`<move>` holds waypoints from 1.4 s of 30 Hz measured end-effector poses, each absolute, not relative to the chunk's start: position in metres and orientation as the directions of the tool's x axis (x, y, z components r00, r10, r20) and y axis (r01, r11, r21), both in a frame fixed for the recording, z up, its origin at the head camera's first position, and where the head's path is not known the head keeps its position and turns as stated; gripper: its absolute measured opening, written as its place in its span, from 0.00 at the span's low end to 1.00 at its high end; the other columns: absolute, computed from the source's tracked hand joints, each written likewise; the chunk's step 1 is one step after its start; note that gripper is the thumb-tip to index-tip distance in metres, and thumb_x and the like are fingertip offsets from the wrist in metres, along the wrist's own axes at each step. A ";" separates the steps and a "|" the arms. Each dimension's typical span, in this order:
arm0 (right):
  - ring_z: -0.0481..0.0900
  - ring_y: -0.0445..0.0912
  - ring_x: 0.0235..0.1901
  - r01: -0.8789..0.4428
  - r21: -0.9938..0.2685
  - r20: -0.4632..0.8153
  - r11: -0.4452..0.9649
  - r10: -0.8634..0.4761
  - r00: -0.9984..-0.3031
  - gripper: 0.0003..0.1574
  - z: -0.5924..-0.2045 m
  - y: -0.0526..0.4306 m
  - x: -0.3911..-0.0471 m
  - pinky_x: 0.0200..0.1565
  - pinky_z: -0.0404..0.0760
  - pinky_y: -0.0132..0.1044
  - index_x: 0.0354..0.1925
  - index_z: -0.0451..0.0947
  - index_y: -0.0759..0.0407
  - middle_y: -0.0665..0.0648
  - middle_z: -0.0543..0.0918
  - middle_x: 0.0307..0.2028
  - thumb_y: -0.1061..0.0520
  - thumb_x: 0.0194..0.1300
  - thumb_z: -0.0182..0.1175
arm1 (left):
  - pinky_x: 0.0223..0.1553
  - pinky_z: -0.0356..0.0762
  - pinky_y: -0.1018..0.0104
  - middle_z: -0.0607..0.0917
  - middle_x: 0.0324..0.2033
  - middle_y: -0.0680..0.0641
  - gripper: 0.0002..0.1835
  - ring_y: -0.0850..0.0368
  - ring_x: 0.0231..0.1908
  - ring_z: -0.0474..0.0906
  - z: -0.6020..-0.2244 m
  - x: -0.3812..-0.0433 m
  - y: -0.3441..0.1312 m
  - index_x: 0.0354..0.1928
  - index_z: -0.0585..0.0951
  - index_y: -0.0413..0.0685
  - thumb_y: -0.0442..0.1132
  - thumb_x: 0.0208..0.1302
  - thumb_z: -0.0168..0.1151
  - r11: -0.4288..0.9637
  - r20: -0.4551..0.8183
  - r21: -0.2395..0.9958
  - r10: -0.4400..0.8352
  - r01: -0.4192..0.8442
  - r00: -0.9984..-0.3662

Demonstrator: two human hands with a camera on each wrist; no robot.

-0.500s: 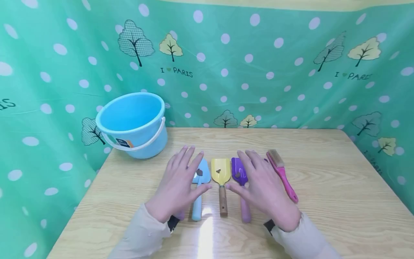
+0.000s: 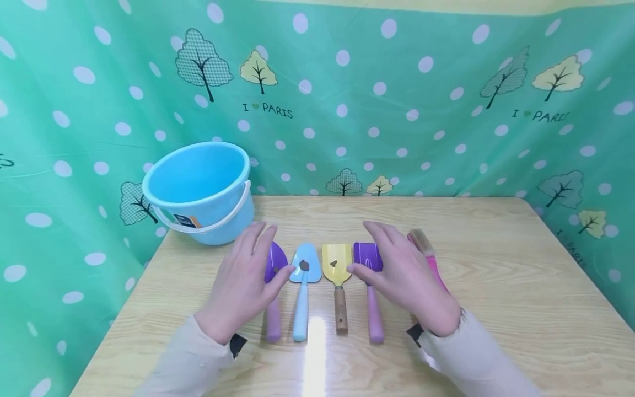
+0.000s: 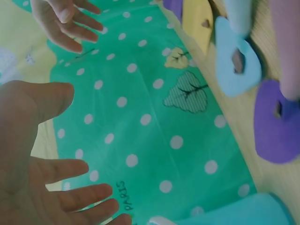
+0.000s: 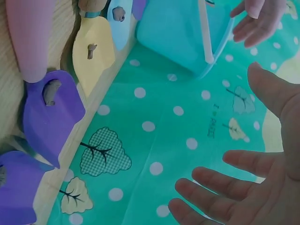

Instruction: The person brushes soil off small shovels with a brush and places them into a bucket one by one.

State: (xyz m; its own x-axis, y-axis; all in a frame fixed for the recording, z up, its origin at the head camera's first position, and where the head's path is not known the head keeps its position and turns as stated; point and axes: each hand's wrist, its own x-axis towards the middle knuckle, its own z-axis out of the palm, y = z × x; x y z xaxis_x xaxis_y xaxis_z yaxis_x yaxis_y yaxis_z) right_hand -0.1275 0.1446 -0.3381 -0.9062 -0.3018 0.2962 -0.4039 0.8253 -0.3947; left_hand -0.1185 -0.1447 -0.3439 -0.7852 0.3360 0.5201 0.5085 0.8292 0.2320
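Note:
Both hands hover palm down over a row of small garden shovels, holding nothing. My left hand (image 2: 238, 286), fingers spread, overlaps a purple round-bladed shovel (image 2: 273, 325) at the row's left end. Beside it lie a light blue shovel (image 2: 300, 314) and a yellow shovel (image 2: 340, 309) with a wooden handle. My right hand (image 2: 409, 281), its thumb apart from the fingers, partly covers a square-bladed purple shovel (image 2: 375, 320). Another purple blade (image 4: 21, 187) shows in the right wrist view, hidden under that hand from above. A pink-handled brush (image 2: 421, 242) lies partly behind the right hand.
A light blue bucket (image 2: 198, 220) with a white handle stands at the table's back left. The wooden table (image 2: 521, 309) meets a green dotted curtain (image 2: 436, 149) behind and at the sides. Bright glare lies on the table's front middle.
My left hand has moved left and a little toward me, uncovering more of the left purple shovel and the light blue one. My right hand stays nearly in place, now covering more of the brush handle.

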 end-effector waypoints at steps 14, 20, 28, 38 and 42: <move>0.74 0.55 0.56 -0.495 -0.370 0.304 0.786 -0.401 -0.864 0.52 -0.316 0.121 -0.154 0.49 0.76 0.51 0.69 0.59 0.56 0.58 0.70 0.62 0.28 0.58 0.58 | 0.50 0.71 0.44 0.73 0.54 0.36 0.34 0.39 0.53 0.71 -0.341 -0.112 -0.191 0.60 0.69 0.36 0.49 0.56 0.65 0.852 0.621 0.267 0.205 0.450 -0.756; 0.72 0.54 0.58 -0.484 -0.381 0.268 0.788 -0.407 -0.873 0.53 -0.307 0.109 -0.169 0.50 0.77 0.51 0.71 0.57 0.54 0.58 0.69 0.64 0.28 0.58 0.56 | 0.44 0.72 0.43 0.74 0.52 0.35 0.32 0.39 0.51 0.70 -0.337 -0.112 -0.209 0.58 0.70 0.34 0.43 0.54 0.68 0.867 0.630 0.283 0.155 0.411 -0.761; 0.71 0.52 0.57 -0.503 -0.379 0.249 0.777 -0.438 -0.864 0.52 -0.296 0.091 -0.191 0.52 0.75 0.48 0.69 0.58 0.55 0.58 0.70 0.62 0.28 0.59 0.56 | 0.38 0.73 0.44 0.76 0.46 0.34 0.28 0.39 0.45 0.72 -0.327 -0.119 -0.226 0.53 0.71 0.33 0.41 0.54 0.67 0.871 0.649 0.266 0.156 0.414 -0.745; 0.69 0.50 0.60 -0.525 -0.402 0.197 0.750 -0.489 -0.850 0.49 -0.288 0.058 -0.221 0.58 0.70 0.46 0.68 0.60 0.56 0.56 0.70 0.63 0.29 0.61 0.55 | 0.40 0.65 0.47 0.75 0.41 0.34 0.23 0.38 0.42 0.69 -0.320 -0.143 -0.243 0.49 0.73 0.31 0.38 0.55 0.65 0.868 0.724 0.272 0.099 0.415 -0.682; 0.71 0.47 0.59 -0.520 -0.429 0.183 0.739 -0.492 -0.851 0.47 -0.285 0.044 -0.230 0.56 0.72 0.45 0.68 0.61 0.54 0.53 0.73 0.61 0.30 0.61 0.55 | 0.41 0.64 0.43 0.75 0.42 0.30 0.23 0.35 0.43 0.69 -0.322 -0.151 -0.249 0.48 0.73 0.28 0.39 0.56 0.64 0.868 0.723 0.317 0.039 0.382 -0.689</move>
State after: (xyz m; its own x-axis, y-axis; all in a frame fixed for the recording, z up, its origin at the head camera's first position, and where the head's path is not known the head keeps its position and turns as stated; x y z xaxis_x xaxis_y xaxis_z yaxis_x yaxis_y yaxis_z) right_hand -0.2296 0.0445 -0.2847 -0.8510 -0.4921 0.1832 -0.5196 0.7388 -0.4291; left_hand -0.1514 -0.2485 -0.3220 -0.6894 0.0386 0.7234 0.3816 0.8682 0.3173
